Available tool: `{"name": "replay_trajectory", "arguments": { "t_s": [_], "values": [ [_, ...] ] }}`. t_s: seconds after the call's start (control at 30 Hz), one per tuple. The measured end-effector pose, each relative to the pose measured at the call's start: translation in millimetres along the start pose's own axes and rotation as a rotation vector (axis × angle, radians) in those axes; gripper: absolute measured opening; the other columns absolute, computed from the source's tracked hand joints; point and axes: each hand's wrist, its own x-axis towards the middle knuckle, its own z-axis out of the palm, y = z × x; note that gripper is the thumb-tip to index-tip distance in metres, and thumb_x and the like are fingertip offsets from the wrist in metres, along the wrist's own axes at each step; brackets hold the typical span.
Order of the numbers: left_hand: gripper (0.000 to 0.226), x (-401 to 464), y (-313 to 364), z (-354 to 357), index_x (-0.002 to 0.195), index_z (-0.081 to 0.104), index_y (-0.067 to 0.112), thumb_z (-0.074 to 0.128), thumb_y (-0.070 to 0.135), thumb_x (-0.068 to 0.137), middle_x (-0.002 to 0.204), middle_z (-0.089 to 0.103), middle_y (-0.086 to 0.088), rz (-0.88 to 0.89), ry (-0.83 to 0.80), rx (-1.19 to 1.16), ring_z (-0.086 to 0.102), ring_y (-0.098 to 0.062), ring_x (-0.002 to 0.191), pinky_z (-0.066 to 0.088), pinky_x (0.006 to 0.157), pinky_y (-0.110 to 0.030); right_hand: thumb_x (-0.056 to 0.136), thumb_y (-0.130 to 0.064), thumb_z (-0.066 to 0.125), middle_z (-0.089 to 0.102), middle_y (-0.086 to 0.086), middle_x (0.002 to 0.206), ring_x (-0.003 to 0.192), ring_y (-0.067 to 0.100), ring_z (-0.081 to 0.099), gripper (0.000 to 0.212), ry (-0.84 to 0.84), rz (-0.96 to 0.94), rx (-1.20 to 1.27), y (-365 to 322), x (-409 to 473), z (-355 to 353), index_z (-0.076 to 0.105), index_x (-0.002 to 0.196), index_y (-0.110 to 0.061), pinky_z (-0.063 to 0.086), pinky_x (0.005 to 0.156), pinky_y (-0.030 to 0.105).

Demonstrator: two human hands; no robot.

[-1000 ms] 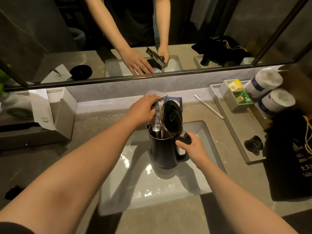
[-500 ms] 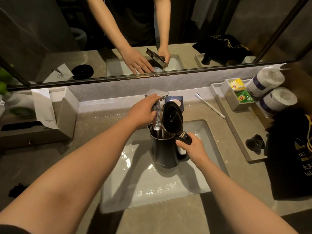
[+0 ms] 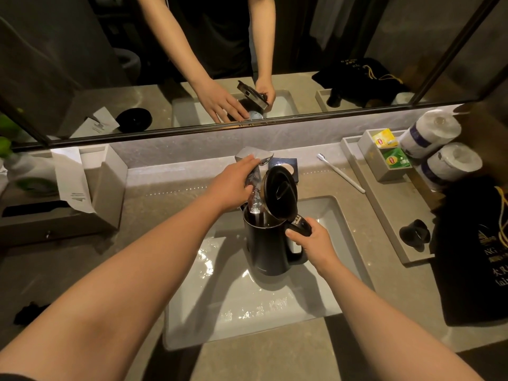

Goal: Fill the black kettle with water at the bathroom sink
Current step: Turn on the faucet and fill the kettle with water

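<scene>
Forearms reach in from the bottom of the view, over the white rectangular sink (image 3: 192, 320), whose wet floor glints with puddled water. Nearest of the two, the right hand (image 3: 316, 243) is wrapped around the handle of the black kettle (image 3: 270, 248), thumb up near the top of the grip. The kettle stands upright in the basin — whether it rests on the sink floor or is held just clear of it I cannot tell. Its lid (image 3: 280, 195) is hinged back and open, standing up toward the handle side. Water (image 3: 255, 203) falls in a bubbly stream from the faucet (image 3: 254, 155) straight into the open mouth.

Beyond the kettle, the left hand (image 3: 233, 185) lies over the faucet with its fingers stretched along the flat metal top; it seems to be working the tap, though a firm grip cannot be made out.

Filling looks well under way, not finished. The level inside is hidden by the dark interior, so how much remains is unclear. Left to do, by my judgement: shut off the flow, close the lid, lift the kettle out.

Farther back on the counter lie a toothbrush (image 3: 342, 173) and, to the right, a tray (image 3: 390, 215) with tea bags (image 3: 384, 138) and two paper rolls (image 3: 430, 132) — all well apart from the kettle.
</scene>
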Motion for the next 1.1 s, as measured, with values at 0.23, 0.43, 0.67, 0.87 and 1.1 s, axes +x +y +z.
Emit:
{"name": "replay_trajectory", "arguments": {
  "t_s": [0.23,0.43,0.67,0.87,1.1],
  "values": [
    [0.074,-2.6,1.5,-1.5,0.148,0.023,0.033,0.060,0.015,0.086,0.159,0.020,0.002,-0.003,-0.024,0.011,0.030,-0.024,0.140,0.034,0.106,-0.040,0.083,-0.029,0.077,0.066,-0.013,0.097,0.090,0.010,0.061,0.021,0.012,0.012,0.001,0.2,-2.6,1.7,0.060,0.091,-0.038,0.047,0.058,0.018],
    [0.078,-3.6,2.3,-1.0,0.149,0.020,0.032,0.061,0.016,0.085,0.160,0.017,0.003,-0.014,-0.046,0.020,0.029,-0.025,0.140,0.033,0.106,-0.040,0.082,-0.029,0.077,0.065,-0.012,0.096,0.089,0.011,0.061,0.021,0.008,0.014,0.003,0.9,-3.5,2.1,0.060,0.091,-0.036,0.047,0.060,0.021],
    [0.078,-3.8,4.3,-0.7,0.149,0.020,0.031,0.060,0.015,0.084,0.160,0.017,0.001,-0.028,-0.053,0.029,0.029,-0.028,0.139,0.032,0.108,-0.044,0.080,-0.024,0.079,0.068,-0.008,0.097,0.090,0.010,0.062,0.022,0.006,0.005,0.040,2.6,-3.8,0.7,0.064,0.095,-0.033,0.048,0.065,0.022],
    [0.079,-4.4,4.0,1.1,0.150,0.019,0.030,0.060,0.015,0.084,0.160,0.016,0.001,-0.035,-0.052,0.031,0.029,-0.028,0.140,0.031,0.108,-0.043,0.081,-0.025,0.079,0.067,-0.014,0.098,0.091,0.009,0.061,0.023,0.021,0.029,0.051,5.7,-4.5,3.7,0.063,0.093,-0.036,0.048,0.067,0.022],
    [0.080,-5.1,3.3,0.5,0.150,0.018,0.031,0.060,0.014,0.083,0.160,0.016,0.002,-0.038,-0.062,0.025,0.028,-0.028,0.139,0.032,0.108,-0.043,0.081,-0.026,0.079,0.068,-0.011,0.098,0.091,0.010,0.062,0.021,0.025,0.032,0.050,7.3,-4.7,4.6,0.063,0.094,-0.033,0.049,0.071,0.027]
  ]
}}
